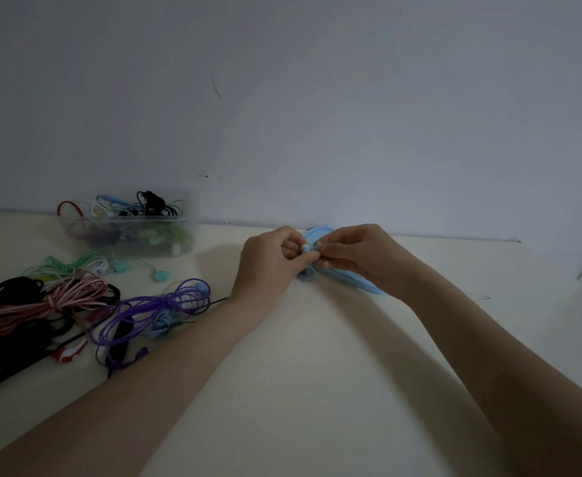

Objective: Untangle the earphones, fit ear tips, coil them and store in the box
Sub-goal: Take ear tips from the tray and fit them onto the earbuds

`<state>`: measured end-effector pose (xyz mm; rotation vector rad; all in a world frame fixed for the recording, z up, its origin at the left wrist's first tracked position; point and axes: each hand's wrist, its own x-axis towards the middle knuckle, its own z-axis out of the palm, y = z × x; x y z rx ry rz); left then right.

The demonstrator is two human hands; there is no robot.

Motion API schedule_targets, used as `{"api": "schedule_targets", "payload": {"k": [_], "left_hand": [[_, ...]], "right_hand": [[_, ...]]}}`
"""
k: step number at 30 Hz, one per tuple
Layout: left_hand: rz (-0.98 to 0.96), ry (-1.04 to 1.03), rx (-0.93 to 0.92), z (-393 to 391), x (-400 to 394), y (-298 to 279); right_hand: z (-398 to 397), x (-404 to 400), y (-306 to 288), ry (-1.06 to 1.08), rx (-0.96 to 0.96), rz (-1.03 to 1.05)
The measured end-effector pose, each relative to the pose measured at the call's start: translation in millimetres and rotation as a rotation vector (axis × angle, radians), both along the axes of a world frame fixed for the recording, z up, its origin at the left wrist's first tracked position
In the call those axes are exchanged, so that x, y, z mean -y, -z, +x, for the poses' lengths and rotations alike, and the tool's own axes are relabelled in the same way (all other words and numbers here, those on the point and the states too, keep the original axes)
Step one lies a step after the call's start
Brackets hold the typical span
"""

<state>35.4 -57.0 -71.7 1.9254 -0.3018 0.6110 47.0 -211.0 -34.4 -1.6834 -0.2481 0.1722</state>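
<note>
A smooth, pale cream bench meets a matte grey-white wall along its far edge. Near that edge, both hands work a light-blue earphone set, its thin rubbery cord gathered in long loops under the right hand. The left hand has its fingers curled in, pinching a small rounded earbud; the right hand's fingers pinch the same piece from the other side. Far left against the wall stands a clear plastic box holding mixed coiled earphones. In front of it lie loose bundles: mint green, striped red-and-white, black, glossy purple. Bare bench spreads wide before and right of the hands.
</note>
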Motion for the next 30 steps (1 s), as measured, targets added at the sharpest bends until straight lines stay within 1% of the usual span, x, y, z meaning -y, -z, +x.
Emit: {"api": "schedule_targets", "payload": {"k": [5,9,13,17,19,22,24,30], "left_hand": [[0.067,-0.006,0.072,1.3,0.6,-0.9],[0.087,-0.003,0.087,3.6,0.7,0.1],[0.044,0.029,0.036,4.4,-2.0,0.9],[-0.006,0.05,-0.035,6.4,-3.6,-0.6],[-0.017,0.059,-0.052,6.8,-3.3,-0.4],[0.013,0.077,-0.077,6.0,-2.6,0.9],[0.039,0.101,-0.094,5.4,-2.6,0.7],[-0.003,0.087,-0.099,4.4,-3.4,-0.4]], "right_hand": [[-0.8,-1.8,1.3,0.033,0.029,-0.002],[-1.3,-5.7,3.2,0.059,0.074,-0.007],[-3.1,-6.1,2.5,0.044,0.1,-0.001],[-4.7,-3.5,-0.1,-0.005,0.085,-0.006],[-4.6,-3.8,-0.3,0.037,0.083,0.002],[-4.1,-4.7,0.9,0.165,0.095,0.02],[-3.7,-5.4,1.5,0.187,0.103,0.029],[-4.6,-4.9,-0.7,0.107,0.089,0.021]]}}
